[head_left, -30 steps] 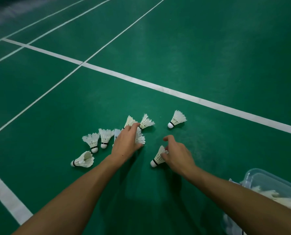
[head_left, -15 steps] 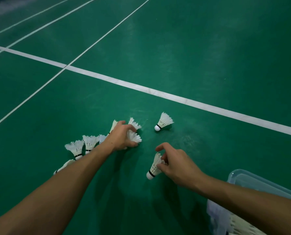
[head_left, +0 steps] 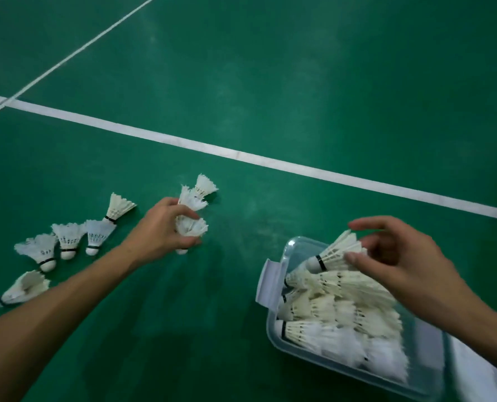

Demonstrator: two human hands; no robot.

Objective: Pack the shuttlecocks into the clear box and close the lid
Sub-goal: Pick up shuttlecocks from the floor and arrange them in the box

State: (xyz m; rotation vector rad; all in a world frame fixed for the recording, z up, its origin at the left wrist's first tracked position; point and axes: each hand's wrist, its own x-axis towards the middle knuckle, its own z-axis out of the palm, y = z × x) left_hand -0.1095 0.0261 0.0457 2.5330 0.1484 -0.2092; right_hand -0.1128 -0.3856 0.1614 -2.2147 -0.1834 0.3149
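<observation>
Beneath the right hand [head_left: 398, 265]: a feathered shuttlecock [head_left: 335, 253], pinched lightly at the skirt between thumb and fingertips, cork pointing away to the left, hanging just over the far end of the clear box [head_left: 292, 248]. Already well filled, that box, with rows of shuttlecocks [head_left: 337, 311] lying cork-left beneath the palm.

Likely slips from here: a loose pinch on crushable feathers, so either a drop outside the rim onto the green court floor [head_left: 241, 329] or a bent skirt if squeezed harder. Piled high toward the near end too, so a carelessly laid one could ride above the rim and foul the lid later. No lid plainly made out; only a white latch flap [head_left: 270, 282] at the box's left end.

Closed around a bunch of shuttlecocks [head_left: 190, 224], the left hand [head_left: 160, 230], with more feathers sticking out beyond the knuckles [head_left: 203, 185]. Too many for one grip, perhaps: one could squirt free on the lift or get its feathers mashed.

Just left of that hand, a row of four loose shuttlecocks [head_left: 96, 236] standing or leaning on the floor, and one more on its side [head_left: 24, 288] beside the forearm. Well apart from the box, all of these, so several more trips by this judgement.
</observation>
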